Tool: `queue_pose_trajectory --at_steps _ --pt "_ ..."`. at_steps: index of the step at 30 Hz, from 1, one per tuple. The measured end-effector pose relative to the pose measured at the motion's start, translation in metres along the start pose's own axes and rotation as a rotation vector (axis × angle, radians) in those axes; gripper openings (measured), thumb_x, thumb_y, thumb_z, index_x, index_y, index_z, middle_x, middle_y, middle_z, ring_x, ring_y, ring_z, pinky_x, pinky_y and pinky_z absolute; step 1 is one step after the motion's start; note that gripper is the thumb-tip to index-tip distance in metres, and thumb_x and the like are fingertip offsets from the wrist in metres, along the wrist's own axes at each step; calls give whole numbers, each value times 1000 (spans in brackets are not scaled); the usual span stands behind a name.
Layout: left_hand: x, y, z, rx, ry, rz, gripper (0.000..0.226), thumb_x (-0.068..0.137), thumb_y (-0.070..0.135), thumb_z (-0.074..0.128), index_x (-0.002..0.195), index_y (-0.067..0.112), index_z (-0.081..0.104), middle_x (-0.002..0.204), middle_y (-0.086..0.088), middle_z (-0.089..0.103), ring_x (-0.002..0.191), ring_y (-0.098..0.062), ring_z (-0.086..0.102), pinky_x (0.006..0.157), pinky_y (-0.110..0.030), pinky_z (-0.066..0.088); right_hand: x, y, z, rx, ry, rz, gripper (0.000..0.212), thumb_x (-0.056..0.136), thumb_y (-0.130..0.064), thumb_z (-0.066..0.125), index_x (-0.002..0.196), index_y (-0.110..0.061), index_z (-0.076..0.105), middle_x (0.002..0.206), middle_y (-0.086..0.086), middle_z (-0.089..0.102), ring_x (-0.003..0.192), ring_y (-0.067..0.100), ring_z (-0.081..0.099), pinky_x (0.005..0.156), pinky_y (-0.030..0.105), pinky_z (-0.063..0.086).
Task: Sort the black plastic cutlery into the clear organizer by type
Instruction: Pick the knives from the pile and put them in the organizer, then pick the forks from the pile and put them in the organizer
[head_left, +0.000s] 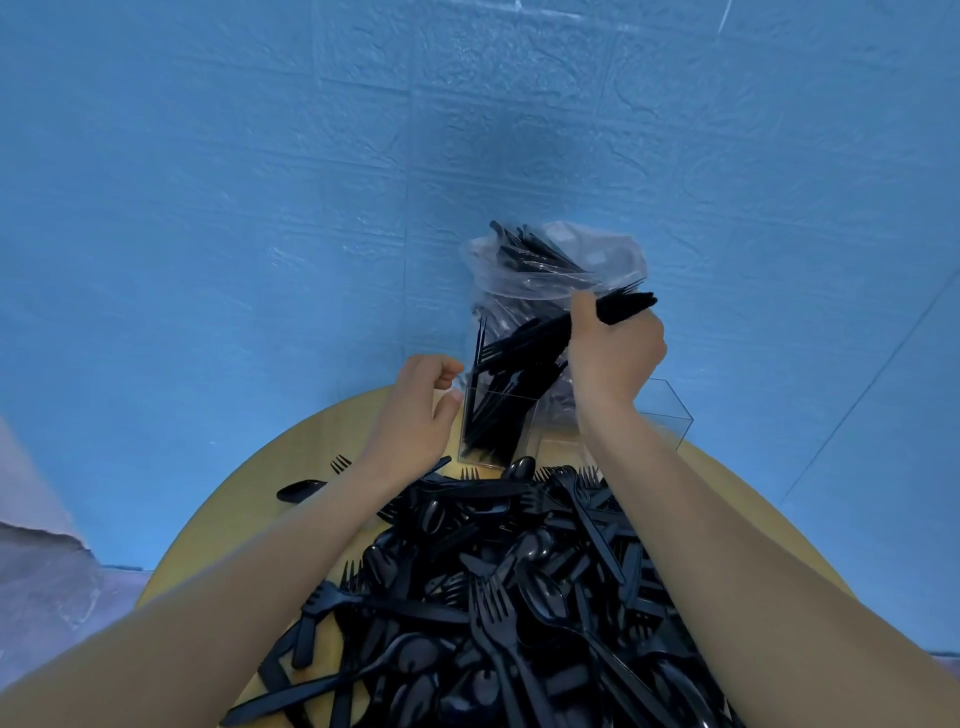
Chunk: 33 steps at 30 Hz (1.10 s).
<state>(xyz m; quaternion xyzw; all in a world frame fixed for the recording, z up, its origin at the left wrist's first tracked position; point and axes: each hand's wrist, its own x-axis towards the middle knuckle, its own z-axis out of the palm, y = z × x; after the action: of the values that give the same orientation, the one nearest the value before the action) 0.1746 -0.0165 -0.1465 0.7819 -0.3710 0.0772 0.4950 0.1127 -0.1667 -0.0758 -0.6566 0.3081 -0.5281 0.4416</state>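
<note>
The black cutlery (519, 587) lies mostly in one big heap on the near part of the round wooden table (223, 499), forks, spoons and knives all mixed and crossing each other. I judge each piece to be very light and thin, stiff enough to keep its shape but a little springy, and smooth, so a bundle can slide apart if I squeeze it weakly. The fork tines look like the weakest part and they catch in each other, so I think it is better to take the pieces by the handles, near the middle, and to keep them parallel. My right hand (613, 348) does this now: its fingers are curled around a bundle of forks (618, 307), the tines pointing to the right past my fist, and the handles pointing down to the left, toward the organizer (670, 410). The left compartment (493, 415) of this clear box already holds many pieces that stand upright; the right compartment looks almost empty, as far as I can see. My left hand (415, 410) is just beside the left wall of the box, fingers loosely bent and holding nothing; I cannot tell if the fingertips touch the wall. Behind the box stands a clear plastic bag (556, 270) with more cutlery inside, against the blue wall (260, 182).
</note>
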Motion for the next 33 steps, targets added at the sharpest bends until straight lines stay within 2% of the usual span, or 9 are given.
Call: queue_pose_trajectory --at_steps 3,9,14,20,24,26,28,30,33 --pt "0 -1 4 96 -60 100 26 96 8 48 121 11 53 114 6 47 104 -5 46 88 -13 31 -4 0 3 -125 -78 -185 39 80 -19 61 53 -17 34 49 -6 38 43 8 33 41 16 25" --pt "-1 1 -1 239 -144 173 26 96 10 48 121 10 57 122 2 51 104 -14 53 85 -19 37 -8 -4 20 -329 -273 -331 38 78 -22 56 52 -22 29 58 1 40 50 14 34 46 27 20" --pt "-1 5 -4 304 -168 177 30 97 9 46 124 10 58 124 2 53 104 -16 56 80 -13 33 2 -15 19 -300 -297 -206 41 78 -15 58 50 -16 28 49 -3 34 46 12 31 44 27 21" --pt "0 6 -5 327 -182 173 31 96 7 47 125 10 58 125 2 53 101 -17 57 74 -9 28 -3 -5 18 -385 -358 -138 43 80 -27 64 52 -15 35 51 -1 41 48 16 40 45 27 26" --pt "1 8 -7 342 -203 174 32 96 7 46 126 11 58 126 3 53 103 -17 57 76 -11 30 3 -7 21 -509 -440 -134 35 76 -39 70 75 -12 49 72 4 54 70 24 56 54 29 34" --pt "1 9 -8 350 -210 172 33 95 6 46 126 11 57 127 3 53 104 -17 57 76 -10 29 3 -11 19 -453 -423 -121 41 75 -36 72 99 -12 49 87 4 57 82 24 56 62 32 40" --pt "1 10 -8 356 -214 170 34 95 5 45 126 11 57 128 2 52 105 -18 57 76 -10 28 1 -11 18 -404 -374 -220 46 79 -28 70 115 -13 46 98 5 59 94 24 54 73 38 46" --pt "1 10 -8 359 -215 174 35 94 4 46 125 11 58 126 1 53 105 -19 57 75 -10 27 -4 -4 20 -436 -406 -403 36 87 -21 61 119 -10 50 106 6 56 104 24 47 84 40 43" --pt "2 11 -8 391 -223 184 34 93 3 46 124 10 57 124 0 53 106 -20 55 75 -11 26 -11 11 22 -613 -533 -576 25 98 -20 42 112 -8 59 107 7 57 101 26 49 87 37 36"
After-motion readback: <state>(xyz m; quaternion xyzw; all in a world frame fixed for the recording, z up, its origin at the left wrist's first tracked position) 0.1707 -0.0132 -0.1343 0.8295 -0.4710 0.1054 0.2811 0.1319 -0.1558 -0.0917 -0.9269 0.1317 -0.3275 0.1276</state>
